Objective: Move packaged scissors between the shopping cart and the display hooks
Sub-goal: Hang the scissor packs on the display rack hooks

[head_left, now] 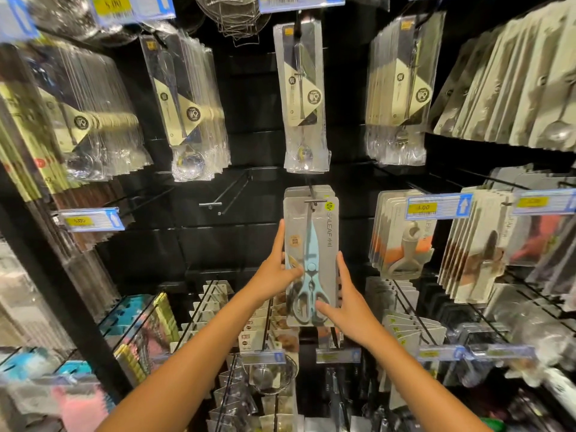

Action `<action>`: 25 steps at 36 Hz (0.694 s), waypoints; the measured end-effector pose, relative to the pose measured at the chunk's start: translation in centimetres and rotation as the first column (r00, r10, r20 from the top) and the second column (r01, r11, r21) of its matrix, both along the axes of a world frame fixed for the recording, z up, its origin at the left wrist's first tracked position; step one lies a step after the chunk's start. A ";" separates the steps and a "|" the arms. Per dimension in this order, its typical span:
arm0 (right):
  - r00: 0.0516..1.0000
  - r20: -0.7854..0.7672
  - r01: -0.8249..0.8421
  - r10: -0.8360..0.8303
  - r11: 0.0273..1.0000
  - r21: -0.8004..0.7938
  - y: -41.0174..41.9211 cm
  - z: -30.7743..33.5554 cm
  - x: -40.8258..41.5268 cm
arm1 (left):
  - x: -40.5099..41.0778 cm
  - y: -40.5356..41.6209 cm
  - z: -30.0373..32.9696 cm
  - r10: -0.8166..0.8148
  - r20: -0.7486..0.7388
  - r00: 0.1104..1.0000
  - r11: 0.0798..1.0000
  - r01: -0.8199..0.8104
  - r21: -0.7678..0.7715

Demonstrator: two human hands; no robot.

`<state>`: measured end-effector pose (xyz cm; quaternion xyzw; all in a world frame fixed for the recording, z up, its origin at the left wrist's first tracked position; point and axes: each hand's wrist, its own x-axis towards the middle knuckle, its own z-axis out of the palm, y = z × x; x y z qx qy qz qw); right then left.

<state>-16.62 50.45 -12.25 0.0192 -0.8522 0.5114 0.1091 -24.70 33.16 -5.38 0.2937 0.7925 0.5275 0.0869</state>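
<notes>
A grey card pack of light-blue scissors (324,241) hangs upright at the centre of the black display wall, its top slot on a metal display hook (314,201). More of the same packs hang behind it. My left hand (276,272) grips the pack's left edge, thumb across the front. My right hand (346,302) grips the lower right edge, thumb on the front near the scissor handles. The shopping cart is out of view.
An empty double hook (223,199) juts out to the left of the scissors. Packaged spoons (304,98) hang above, kitchen tools (402,235) to the right, small card packs (215,304) below. Blue price tags (436,207) stick out on rails.
</notes>
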 end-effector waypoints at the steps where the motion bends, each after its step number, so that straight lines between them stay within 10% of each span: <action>1: 1.000 0.001 0.005 -0.005 1.000 0.008 0.1 0.0 -0.5 | -0.3 0.1 0.1 0.005 0.000 1.000 1.000 -0.005 -0.015; 14: 0.986 -0.033 0.168 -0.166 0.982 0.085 1.5 -1.0 -2.8 | -1.8 0.1 -0.7 0.066 -0.006 0.998 0.981 -0.066 -0.184; 25: 0.999 -0.021 -0.029 0.038 0.951 0.308 -1.2 -5.7 -0.4 | -0.1 -8.7 -8.9 0.016 -0.393 0.919 0.849 -0.220 -0.481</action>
